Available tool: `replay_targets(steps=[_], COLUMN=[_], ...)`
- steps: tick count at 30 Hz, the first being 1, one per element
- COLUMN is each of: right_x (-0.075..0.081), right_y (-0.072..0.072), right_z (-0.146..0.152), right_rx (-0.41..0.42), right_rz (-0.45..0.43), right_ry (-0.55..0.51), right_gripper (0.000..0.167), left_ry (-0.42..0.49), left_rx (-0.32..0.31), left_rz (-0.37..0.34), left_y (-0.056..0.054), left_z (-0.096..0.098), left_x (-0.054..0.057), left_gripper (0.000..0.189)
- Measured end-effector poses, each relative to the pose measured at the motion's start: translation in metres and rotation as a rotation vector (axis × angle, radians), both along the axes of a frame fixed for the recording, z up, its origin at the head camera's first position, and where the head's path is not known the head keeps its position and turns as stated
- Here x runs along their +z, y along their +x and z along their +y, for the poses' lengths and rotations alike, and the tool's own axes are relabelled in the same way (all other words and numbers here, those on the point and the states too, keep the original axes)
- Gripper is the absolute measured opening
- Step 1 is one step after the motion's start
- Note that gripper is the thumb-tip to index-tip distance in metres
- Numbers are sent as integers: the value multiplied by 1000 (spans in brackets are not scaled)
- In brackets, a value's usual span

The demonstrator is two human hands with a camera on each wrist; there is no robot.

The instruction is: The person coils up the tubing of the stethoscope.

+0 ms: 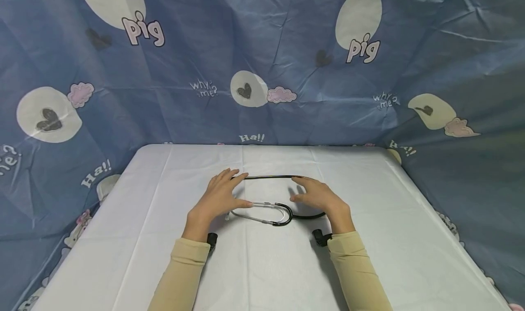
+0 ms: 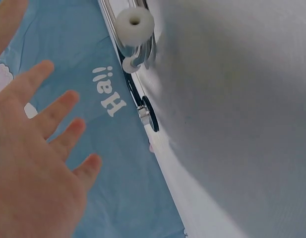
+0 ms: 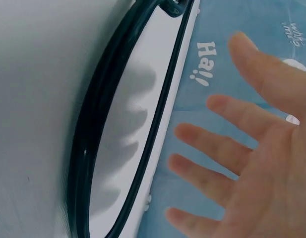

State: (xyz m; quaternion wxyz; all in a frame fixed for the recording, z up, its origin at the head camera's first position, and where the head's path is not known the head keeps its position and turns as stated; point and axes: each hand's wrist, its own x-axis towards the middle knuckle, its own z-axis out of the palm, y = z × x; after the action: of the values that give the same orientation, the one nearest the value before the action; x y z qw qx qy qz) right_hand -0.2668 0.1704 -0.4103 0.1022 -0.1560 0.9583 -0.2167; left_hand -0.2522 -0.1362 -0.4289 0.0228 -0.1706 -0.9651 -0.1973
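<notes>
A stethoscope (image 1: 283, 215) with black tubing and silver ear tubes lies on the white tabletop. My left hand (image 1: 219, 195) is over its left end, fingers spread and thumb pointing right. In the left wrist view a pale ear tip (image 2: 134, 26) looms close, and the chest piece (image 2: 148, 115) shows farther off. My right hand (image 1: 319, 195) hovers at the right side, where the tubing bends round, fingers apart and nothing in them. Past that palm, the right wrist view shows two runs of black tubing (image 3: 105, 99), with finger shadows on the cloth between them.
The table (image 1: 254, 270) wears a white cover with fold lines. Behind it and along both sides hangs a blue printed cloth (image 1: 197, 115). Small black wrist devices (image 1: 320, 237) are strapped below both hands.
</notes>
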Motion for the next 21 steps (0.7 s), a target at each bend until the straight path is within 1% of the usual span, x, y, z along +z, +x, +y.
replay_targets(steps=[3,8,11,16,21], right_x=[0,-2,-2,0,3], right_y=[-1,-3,-3,-2,1], right_z=[1,2,3,3,4], right_rx=[11,20,28,19,25], right_rz=[-24,-54,-67,-89,-103], right_ry=[-26,-60,-70,-67,-37], right_gripper=[72,74,74,73,70], left_ry=[-13,-12,-30,-69,-83], left_rx=[-21,-36,-45,-57,-70], left_rz=[-9,-42,-33,-8,-23], left_y=[1,3,4,6,9], left_z=[2,7,10,16,20], left_x=[0,-2,-4,-4,-4], left_gripper=[100,102,100,89,80])
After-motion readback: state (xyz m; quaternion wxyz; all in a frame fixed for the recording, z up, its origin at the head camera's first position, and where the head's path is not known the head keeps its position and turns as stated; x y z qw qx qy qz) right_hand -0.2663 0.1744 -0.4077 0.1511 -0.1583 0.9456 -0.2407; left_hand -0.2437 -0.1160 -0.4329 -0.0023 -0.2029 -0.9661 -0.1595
